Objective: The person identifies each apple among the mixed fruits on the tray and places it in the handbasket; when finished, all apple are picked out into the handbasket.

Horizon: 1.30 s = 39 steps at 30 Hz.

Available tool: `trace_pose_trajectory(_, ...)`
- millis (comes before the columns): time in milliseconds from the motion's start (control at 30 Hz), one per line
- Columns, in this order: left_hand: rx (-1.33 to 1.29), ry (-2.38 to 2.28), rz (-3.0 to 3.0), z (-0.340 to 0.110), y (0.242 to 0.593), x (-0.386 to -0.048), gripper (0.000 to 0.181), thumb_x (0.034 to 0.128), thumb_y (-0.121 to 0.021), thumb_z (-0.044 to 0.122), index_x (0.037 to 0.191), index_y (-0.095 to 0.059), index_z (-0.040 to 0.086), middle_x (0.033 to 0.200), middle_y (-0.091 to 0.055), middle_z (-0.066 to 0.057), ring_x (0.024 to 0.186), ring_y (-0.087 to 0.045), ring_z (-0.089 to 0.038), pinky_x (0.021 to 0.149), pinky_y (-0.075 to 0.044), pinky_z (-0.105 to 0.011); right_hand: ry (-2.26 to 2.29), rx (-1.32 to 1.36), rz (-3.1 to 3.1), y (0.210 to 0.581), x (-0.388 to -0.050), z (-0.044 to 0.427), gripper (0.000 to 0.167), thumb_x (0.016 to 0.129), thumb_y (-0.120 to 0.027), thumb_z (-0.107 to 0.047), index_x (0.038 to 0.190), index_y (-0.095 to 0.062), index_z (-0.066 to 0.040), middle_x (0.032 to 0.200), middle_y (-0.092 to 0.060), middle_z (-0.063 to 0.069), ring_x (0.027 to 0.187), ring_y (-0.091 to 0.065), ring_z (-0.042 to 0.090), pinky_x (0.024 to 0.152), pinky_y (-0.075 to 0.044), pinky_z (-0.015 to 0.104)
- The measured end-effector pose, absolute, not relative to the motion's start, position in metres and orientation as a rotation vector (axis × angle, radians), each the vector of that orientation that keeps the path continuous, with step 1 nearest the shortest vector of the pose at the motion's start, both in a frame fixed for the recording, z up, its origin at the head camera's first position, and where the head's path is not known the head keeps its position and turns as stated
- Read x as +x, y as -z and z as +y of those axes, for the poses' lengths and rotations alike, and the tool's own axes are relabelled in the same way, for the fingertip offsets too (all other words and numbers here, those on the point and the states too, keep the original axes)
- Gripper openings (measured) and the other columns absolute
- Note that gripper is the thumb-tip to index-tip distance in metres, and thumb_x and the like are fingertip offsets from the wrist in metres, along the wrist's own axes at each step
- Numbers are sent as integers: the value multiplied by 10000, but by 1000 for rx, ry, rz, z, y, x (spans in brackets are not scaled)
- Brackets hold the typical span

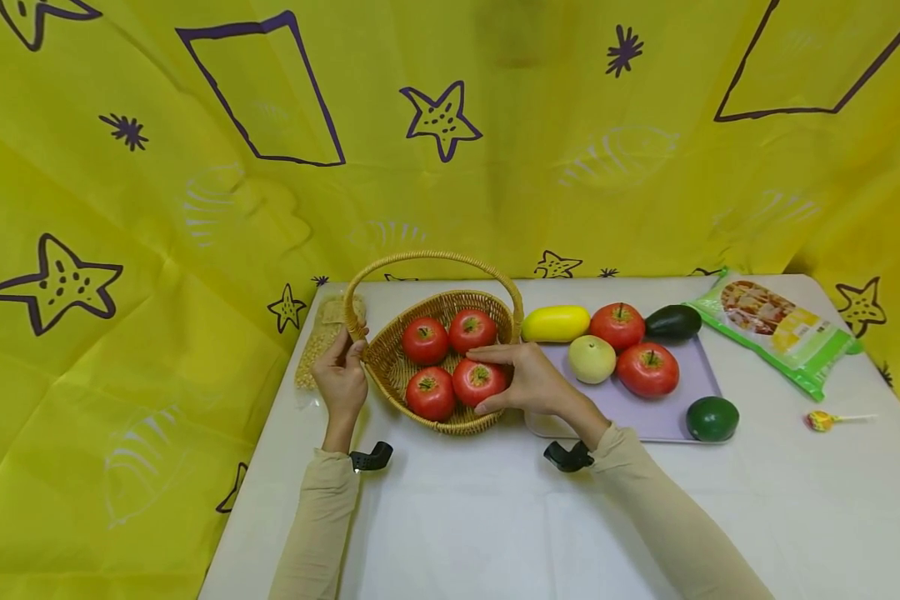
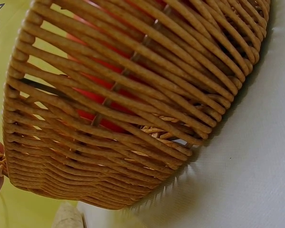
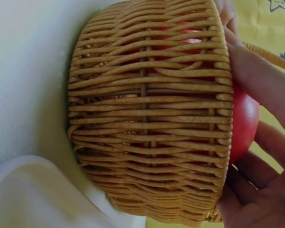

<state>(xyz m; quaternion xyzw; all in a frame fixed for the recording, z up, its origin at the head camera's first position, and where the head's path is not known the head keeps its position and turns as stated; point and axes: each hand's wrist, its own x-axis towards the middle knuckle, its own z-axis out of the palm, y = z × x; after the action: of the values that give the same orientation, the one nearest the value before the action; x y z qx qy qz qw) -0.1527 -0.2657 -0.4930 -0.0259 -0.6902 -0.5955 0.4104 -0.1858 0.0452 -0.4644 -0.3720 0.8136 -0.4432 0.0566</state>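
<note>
A wicker basket with a tall arched handle stands on the white table in the head view, holding several red apples. My left hand pinches the foot of the handle at the basket's left end. Over the near right rim, my right hand holds one red apple, thumb on the near side and fingers across the far side. That apple bulges above the rim in the right wrist view, with the hand around it. The left wrist view is mostly basket weave; red shows through its gaps.
Right of the basket, a lilac tray bears red apples, a yellow fruit, a pale round fruit and dark green fruits. Beyond lie a green food bag and a lollipop. A clear grain packet lies left.
</note>
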Motion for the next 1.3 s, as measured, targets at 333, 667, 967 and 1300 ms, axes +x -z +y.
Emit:
trace_pose_trajectory(333, -51, 1493, -1745, -265, 492, -152, 395, 957, -672, -137, 1350, -652, -99, 1157, -713, -386, 1055, -764, -81, 961, -595, -177, 1279, -1124, 2491, 463, -185, 41, 766, 685, -1021, -275, 1365, -730, -75, 1395, -719, 104, 1359, -630, 336, 1148, -529, 511)
trace_pose_trajectory(667, -56, 1506, -1726, -264, 492, -151, 395, 960, -652, -160, 1352, -634, -115, 1149, -704, -403, 1043, -757, -36, 932, -604, -169, 1163, -1102, 2528, 461, -186, 35, 718, 696, -988, -232, 1344, -737, -53, 1357, -740, 94, 1294, -659, 317, 1099, -553, 508)
trace_pose_trajectory(967, -58, 1511, -1730, -264, 492, -152, 390, 961, -660, -147, 1350, -636, -116, 1148, -701, -407, 1043, -754, -39, 934, -602, -166, 1033, -1043, 2606, 459, -182, 24, 676, 672, -971, -239, 1294, -765, -73, 1244, -781, 86, 1153, -688, 301, 1021, -544, 503)
trace_pose_trajectory(1300, -47, 1518, -1747, -267, 493, -151, 400, 960, -656, -153, 1356, -640, -105, 1160, -708, -393, 1047, -751, -23, 945, -603, -176, 943, -1088, 2601, 457, -184, 22, 668, 715, -981, -271, 1301, -750, -48, 1263, -773, 101, 1186, -684, 323, 1052, -541, 523)
